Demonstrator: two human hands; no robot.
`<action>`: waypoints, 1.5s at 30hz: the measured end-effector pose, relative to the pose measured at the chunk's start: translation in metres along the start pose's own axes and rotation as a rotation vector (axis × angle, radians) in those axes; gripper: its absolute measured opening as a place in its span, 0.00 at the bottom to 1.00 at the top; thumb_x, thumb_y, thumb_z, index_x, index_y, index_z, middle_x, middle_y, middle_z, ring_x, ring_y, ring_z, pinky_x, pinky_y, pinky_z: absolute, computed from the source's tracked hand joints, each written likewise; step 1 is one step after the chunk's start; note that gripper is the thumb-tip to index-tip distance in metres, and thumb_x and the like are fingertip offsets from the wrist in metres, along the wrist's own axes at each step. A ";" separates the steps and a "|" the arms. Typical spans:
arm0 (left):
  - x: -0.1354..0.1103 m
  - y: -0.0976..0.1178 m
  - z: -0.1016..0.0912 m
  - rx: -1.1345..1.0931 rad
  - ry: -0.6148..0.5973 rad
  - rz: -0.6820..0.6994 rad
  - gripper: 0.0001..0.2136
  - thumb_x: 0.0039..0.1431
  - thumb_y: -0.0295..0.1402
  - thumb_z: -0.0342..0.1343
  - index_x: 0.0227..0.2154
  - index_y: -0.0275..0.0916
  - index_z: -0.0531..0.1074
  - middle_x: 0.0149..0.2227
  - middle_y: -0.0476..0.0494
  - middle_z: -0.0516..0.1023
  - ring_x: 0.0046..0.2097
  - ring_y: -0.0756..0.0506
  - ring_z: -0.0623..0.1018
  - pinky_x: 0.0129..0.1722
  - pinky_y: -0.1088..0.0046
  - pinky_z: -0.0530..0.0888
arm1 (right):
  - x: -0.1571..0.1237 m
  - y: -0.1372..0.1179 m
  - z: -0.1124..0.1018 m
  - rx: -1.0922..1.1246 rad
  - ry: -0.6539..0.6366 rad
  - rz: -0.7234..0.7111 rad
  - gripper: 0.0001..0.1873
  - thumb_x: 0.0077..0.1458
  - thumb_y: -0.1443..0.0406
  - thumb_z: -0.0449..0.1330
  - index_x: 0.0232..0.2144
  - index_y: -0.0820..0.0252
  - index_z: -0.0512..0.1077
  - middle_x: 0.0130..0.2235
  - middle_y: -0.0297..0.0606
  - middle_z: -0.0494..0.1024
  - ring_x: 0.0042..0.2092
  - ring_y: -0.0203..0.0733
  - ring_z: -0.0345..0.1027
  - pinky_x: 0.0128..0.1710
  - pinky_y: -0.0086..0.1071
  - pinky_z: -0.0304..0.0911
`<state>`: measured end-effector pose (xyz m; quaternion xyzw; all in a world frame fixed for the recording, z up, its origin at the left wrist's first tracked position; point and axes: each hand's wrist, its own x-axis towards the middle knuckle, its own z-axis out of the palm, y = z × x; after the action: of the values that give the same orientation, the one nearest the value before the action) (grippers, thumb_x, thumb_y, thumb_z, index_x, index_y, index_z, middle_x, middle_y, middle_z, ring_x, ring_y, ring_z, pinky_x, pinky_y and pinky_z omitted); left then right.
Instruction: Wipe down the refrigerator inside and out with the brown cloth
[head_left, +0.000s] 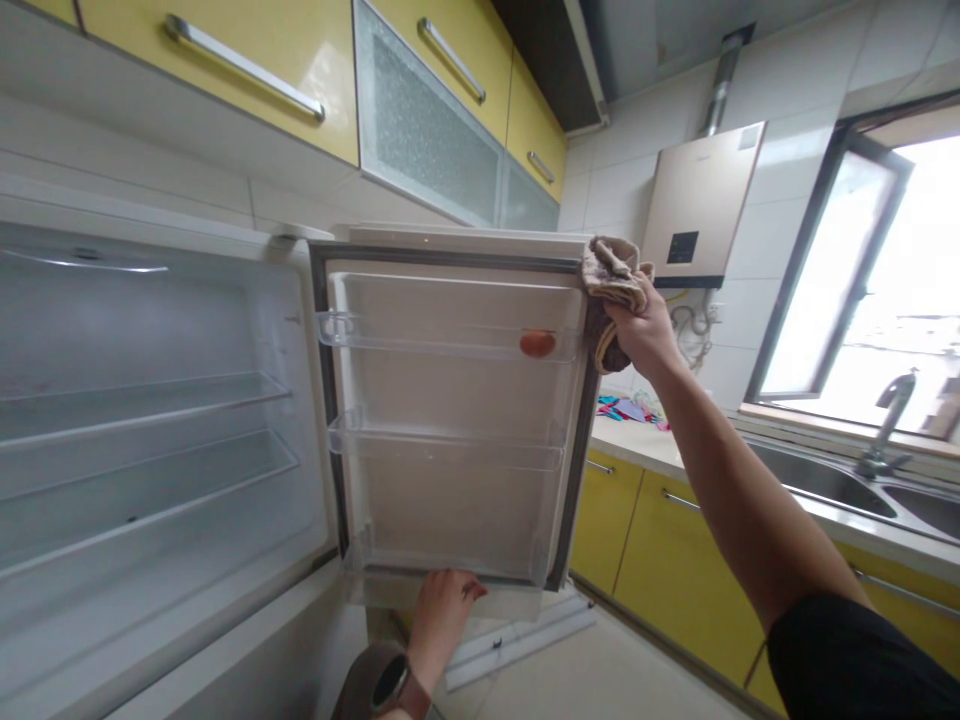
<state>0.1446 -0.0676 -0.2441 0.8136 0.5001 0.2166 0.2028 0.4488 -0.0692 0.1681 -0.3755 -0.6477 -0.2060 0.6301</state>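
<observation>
"Up at the top right corner of the open fridge door (450,390), what do you see?"

"The right hand (642,322) has its fingers closed tight on a brown cloth (611,270). The cloth is bunched over that corner."

"And the left hand (446,605)?"

"It is low and near, by the bottom clear shelf (375,578) of the door. Its fingers are bent, but I can't tell if they grip anything."

"What is on the top clear shelf (427,338)?"

"One round, orange-brown thing (537,344), toward the right."
</observation>
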 end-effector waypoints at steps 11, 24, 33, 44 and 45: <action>-0.004 -0.005 0.001 -0.003 0.038 0.004 0.11 0.66 0.36 0.56 0.37 0.49 0.86 0.43 0.46 0.86 0.49 0.43 0.80 0.51 0.70 0.66 | -0.040 0.003 0.000 0.125 0.032 0.149 0.20 0.49 0.63 0.62 0.46 0.61 0.74 0.46 0.39 0.80 0.50 0.46 0.72 0.55 0.46 0.69; -0.003 -0.008 0.006 -0.004 0.073 0.011 0.11 0.66 0.39 0.58 0.38 0.48 0.86 0.44 0.45 0.86 0.50 0.40 0.79 0.51 0.66 0.67 | -0.186 0.003 0.005 -0.002 -0.099 0.296 0.24 0.60 0.58 0.60 0.56 0.60 0.74 0.52 0.48 0.81 0.53 0.49 0.75 0.55 0.42 0.70; -0.008 -0.008 0.001 0.020 0.050 0.038 0.11 0.66 0.40 0.57 0.40 0.47 0.86 0.45 0.45 0.85 0.49 0.40 0.79 0.52 0.66 0.66 | -0.271 -0.007 0.013 -0.095 -0.156 0.420 0.25 0.61 0.61 0.57 0.59 0.61 0.72 0.44 0.45 0.84 0.38 0.46 0.78 0.40 0.34 0.72; -0.009 -0.015 0.004 0.031 0.071 0.078 0.11 0.66 0.41 0.60 0.41 0.45 0.85 0.45 0.43 0.85 0.49 0.40 0.80 0.52 0.66 0.68 | -0.392 0.010 0.018 -0.160 -0.283 0.504 0.25 0.56 0.65 0.54 0.56 0.56 0.73 0.46 0.46 0.83 0.46 0.52 0.80 0.44 0.40 0.75; -0.010 -0.016 0.004 0.026 0.074 0.084 0.11 0.66 0.41 0.60 0.41 0.45 0.85 0.45 0.43 0.85 0.49 0.40 0.80 0.52 0.66 0.68 | -0.404 0.012 0.020 -0.194 -0.278 0.503 0.26 0.55 0.65 0.54 0.55 0.57 0.73 0.45 0.47 0.84 0.45 0.54 0.80 0.43 0.41 0.75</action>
<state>0.1317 -0.0704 -0.2575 0.8276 0.4756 0.2485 0.1645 0.4142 -0.1386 -0.2294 -0.6071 -0.5919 -0.0510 0.5278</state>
